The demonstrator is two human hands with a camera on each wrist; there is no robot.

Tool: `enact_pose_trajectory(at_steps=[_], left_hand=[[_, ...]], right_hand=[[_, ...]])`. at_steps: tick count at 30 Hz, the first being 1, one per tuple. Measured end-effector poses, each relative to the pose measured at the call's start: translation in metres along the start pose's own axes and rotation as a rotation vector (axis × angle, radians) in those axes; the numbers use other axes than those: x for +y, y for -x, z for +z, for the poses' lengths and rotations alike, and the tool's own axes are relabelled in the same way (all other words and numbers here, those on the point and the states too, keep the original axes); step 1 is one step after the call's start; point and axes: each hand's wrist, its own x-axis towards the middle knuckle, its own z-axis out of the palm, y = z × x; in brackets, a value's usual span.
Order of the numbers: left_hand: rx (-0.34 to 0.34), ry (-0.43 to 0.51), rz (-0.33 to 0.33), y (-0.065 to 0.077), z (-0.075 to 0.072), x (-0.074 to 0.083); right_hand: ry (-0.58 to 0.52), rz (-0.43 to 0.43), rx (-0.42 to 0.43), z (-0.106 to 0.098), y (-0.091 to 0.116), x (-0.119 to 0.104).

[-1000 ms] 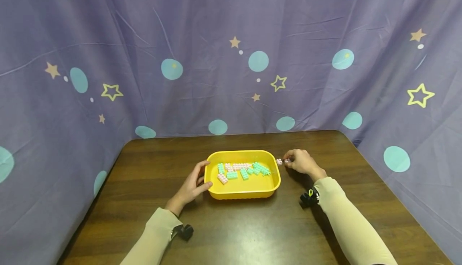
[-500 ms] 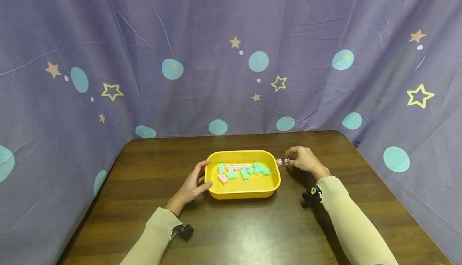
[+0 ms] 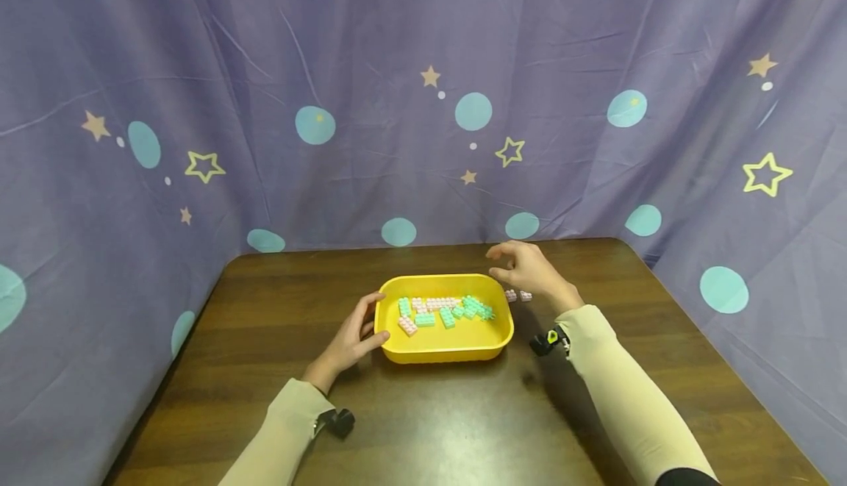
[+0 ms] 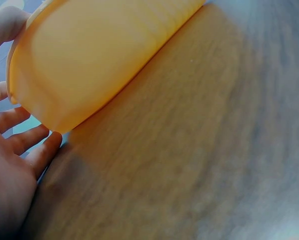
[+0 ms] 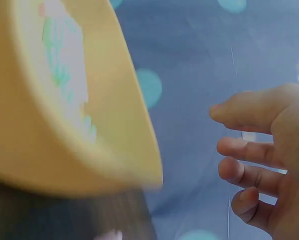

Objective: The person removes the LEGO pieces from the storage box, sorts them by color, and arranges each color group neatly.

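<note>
A yellow plastic tray (image 3: pixel 446 357) stands on the table with several mint-green and pale pink toy bricks (image 3: pixel 442 304) lying inside. My left hand (image 3: pixel 348 340) holds the tray's left end, its thumb and fingers spread around that end. Fingers meet the outer wall in the left wrist view. My right hand (image 3: pixel 527 269) is raised beyond the tray's far right corner, fingers loosely bent with nothing between them; the right wrist view shows the same gap. Two small pale pink bricks (image 3: pixel 526 296) lie on the table just right of the tray, below this hand.
The brown wooden table (image 3: pixel 423 420) reaches back to a purple curtain (image 3: pixel 370 177) with stars and dots, which also hangs at both sides. A black wrist camera (image 3: pixel 342 423) sits on the left wrist, another camera (image 3: pixel 544 342) on the right.
My right hand has let go of a small pink brick beside the tray, then moved up and leftward to the tray's far right corner. The left hand and tray stay put.
</note>
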Motion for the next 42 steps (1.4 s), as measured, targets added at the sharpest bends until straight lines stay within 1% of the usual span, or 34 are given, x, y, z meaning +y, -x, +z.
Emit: enact_pose_trajectory(at_steps=[4,7,10,13,15,19,23,29,34,42], left_hand=[[-0.009,-0.002,-0.008,0.000,0.002,0.000],[-0.016,0.011,-0.013,0.000,0.002,0.003],[-0.021,0.013,-0.015,0.000,0.000,0.017],[-0.026,0.005,-0.018,-0.001,-0.002,0.031],[-0.024,0.000,-0.024,-0.001,-0.002,0.037],[-0.022,-0.001,-0.039,0.000,-0.002,0.040],[-0.022,0.004,-0.048,-0.001,-0.002,0.039],[-0.019,0.015,-0.045,-0.002,-0.003,0.038],[-0.022,0.003,-0.042,-0.002,-0.003,0.039],[-0.027,0.001,-0.039,-0.001,-0.003,0.039]], right_hand=[[-0.009,-0.062,-0.019,0.010,-0.012,-0.021],[-0.009,-0.102,-0.037,0.020,-0.020,-0.031],[-0.005,-0.138,-0.056,0.030,-0.028,-0.041],[-0.003,-0.155,-0.086,0.043,-0.037,-0.050],[0.014,-0.162,-0.121,0.052,-0.041,-0.055],[0.062,-0.158,-0.216,0.070,-0.047,-0.065],[0.084,-0.140,-0.303,0.085,-0.049,-0.072],[0.132,-0.165,-0.380,0.102,-0.049,-0.078],[0.167,-0.182,-0.420,0.108,-0.048,-0.080],[0.192,-0.193,-0.439,0.112,-0.048,-0.079]])
